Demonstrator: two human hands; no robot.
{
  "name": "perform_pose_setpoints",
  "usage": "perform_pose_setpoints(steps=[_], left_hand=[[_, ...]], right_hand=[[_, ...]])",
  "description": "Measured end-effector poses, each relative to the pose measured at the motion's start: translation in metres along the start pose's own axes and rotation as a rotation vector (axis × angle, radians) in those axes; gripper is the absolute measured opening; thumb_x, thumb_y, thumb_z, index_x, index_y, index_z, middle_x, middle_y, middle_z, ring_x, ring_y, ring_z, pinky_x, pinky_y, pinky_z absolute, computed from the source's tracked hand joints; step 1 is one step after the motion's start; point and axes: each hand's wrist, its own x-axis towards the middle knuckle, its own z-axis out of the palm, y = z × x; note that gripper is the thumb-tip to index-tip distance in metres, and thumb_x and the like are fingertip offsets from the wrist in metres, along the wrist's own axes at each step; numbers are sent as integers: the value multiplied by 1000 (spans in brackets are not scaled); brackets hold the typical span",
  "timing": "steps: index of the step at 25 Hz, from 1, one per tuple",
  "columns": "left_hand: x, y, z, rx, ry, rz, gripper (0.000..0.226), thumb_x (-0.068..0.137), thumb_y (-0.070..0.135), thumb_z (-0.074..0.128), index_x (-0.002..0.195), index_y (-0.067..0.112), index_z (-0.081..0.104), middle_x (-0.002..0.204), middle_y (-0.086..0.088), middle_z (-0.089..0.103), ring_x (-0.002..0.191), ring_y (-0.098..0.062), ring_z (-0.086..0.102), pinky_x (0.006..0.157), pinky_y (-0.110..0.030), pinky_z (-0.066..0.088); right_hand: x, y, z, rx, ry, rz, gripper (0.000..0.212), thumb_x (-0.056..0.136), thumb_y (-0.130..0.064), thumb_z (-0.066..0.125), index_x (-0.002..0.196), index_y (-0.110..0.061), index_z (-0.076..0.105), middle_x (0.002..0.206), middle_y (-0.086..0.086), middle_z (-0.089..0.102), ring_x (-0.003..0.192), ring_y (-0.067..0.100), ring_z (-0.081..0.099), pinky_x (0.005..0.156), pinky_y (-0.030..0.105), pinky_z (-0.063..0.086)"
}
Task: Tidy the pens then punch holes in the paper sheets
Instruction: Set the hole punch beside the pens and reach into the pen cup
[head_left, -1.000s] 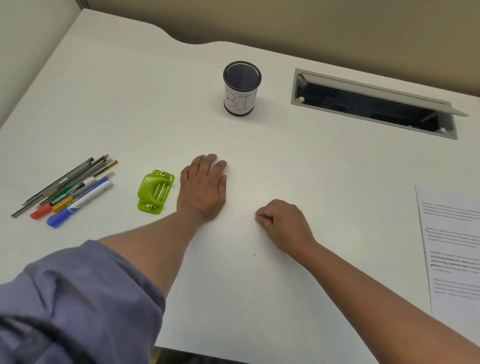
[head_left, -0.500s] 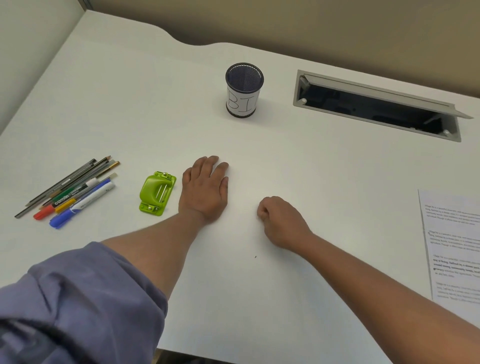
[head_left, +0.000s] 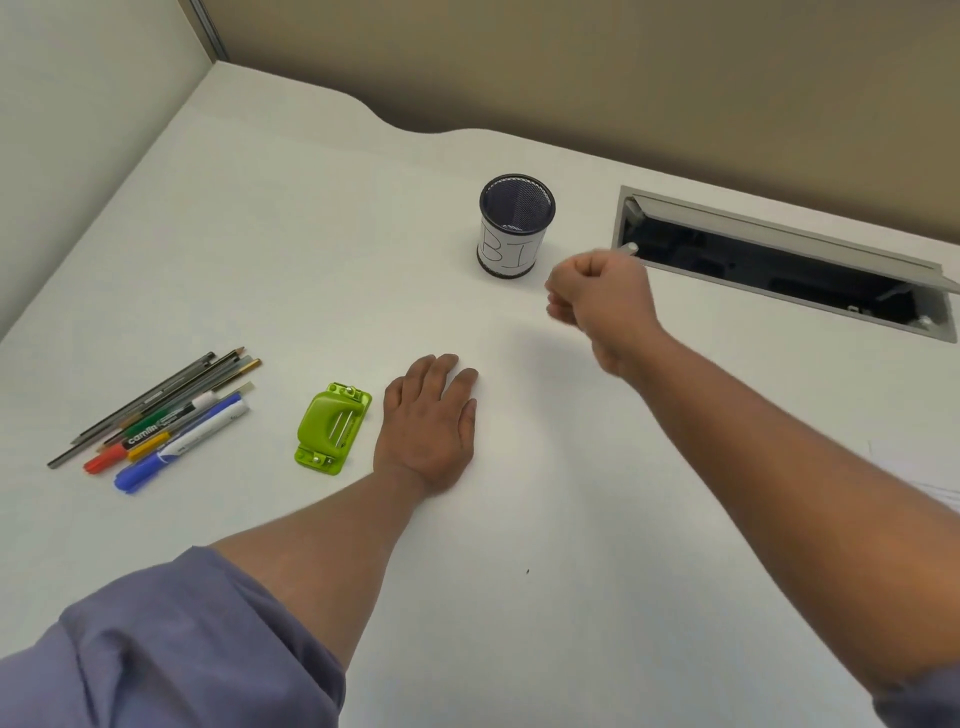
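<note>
A loose bundle of pens (head_left: 156, 423) is laid on the left part of the white desk (head_left: 260, 260), the barrels roughly parallel and slanted, with red and blue caps at the near end and grey pencils along the far side. Just to their right, a green hole punch (head_left: 332, 428) is set flat on the desk, apart from the pens. The left hand (head_left: 428, 423) is laid palm down beside the punch, its fingers straight and together, nothing held. Farther back, a black mesh pen cup (head_left: 515, 226) with a white label is stood upright and seen empty from above. The right hand (head_left: 605, 304) is raised above the desk just right of the cup, blurred, its fingers curled into a fist with nothing seen in it. Behind it, a cable hatch (head_left: 779, 260) is sunk in the desk with its lid tilted open. At the right edge, only a faint strip of paper sheets (head_left: 935, 486) is seen past the right forearm.
</note>
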Motion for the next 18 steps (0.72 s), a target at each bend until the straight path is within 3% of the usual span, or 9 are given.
perform_pose_setpoints(steps=[4,9,18], left_hand=[[1,2,-2,7,-29,-9,47,99,41,31,138,25,54,152,-3,45,143,-28,34,111,-45,26],[1,1,-2,17,-37,-13,47,100,41,32,139,25,54,152,-3,46,143,-29,35,111,-45,27],[1,3,-4,19,-40,-22,47,100,40,31,139,26,54,153,-3,45,143,-29,34,112,-44,24]], right_hand=[[42,-33,14,-213,97,-160,10,72,-9,63,65,-16,66,58,-2,65,53,12,62,64,40,61],[75,-44,26,-373,120,-191,13,70,-9,60,69,-20,66,73,2,72,67,21,67,61,34,57],[83,-37,24,-291,128,-232,21,80,-7,66,72,-26,64,71,0,71,66,17,69,68,37,59]])
